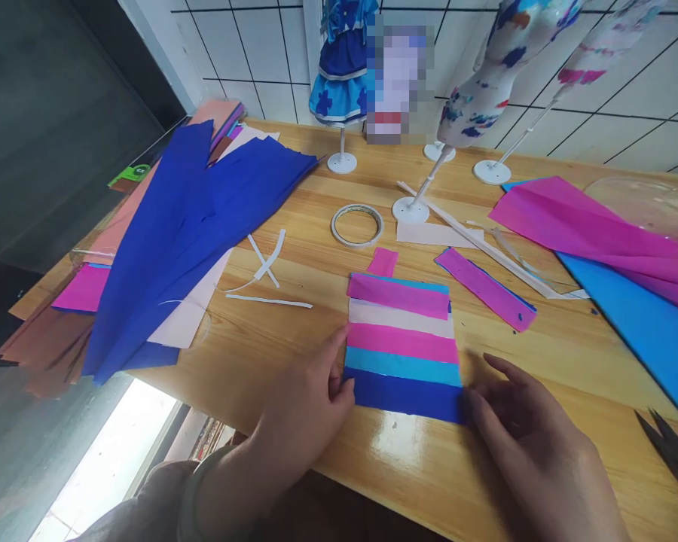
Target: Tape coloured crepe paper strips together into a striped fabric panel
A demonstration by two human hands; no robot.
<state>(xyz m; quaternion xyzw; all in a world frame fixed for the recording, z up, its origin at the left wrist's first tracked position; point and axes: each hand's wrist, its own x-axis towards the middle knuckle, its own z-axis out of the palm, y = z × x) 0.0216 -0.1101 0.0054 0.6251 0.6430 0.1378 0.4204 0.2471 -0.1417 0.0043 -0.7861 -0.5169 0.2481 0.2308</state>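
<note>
A panel of layered strips (401, 345), seemingly thin paper in pink, white, light blue and dark blue, lies flat on the wooden table. My left hand (305, 395) rests at its left edge, index finger and thumb apart against the side. By the lower right corner is my right hand (539, 444), its thumb at the edge and its index finger raised away. Neither hand grips anything that I can see. A small pink piece (383, 263) pokes out above the panel's top. To its right lies a pink strip with a blue edge (486, 290).
A tape roll (358, 226) and white strips (268, 263) lie behind. Dark blue sheets (169, 226) cover a stack at left; pink (604, 233) and light blue sheets (633, 324) lie right. Dress-form stands (410, 211) line the back. Scissors (670, 452) lie at the right edge.
</note>
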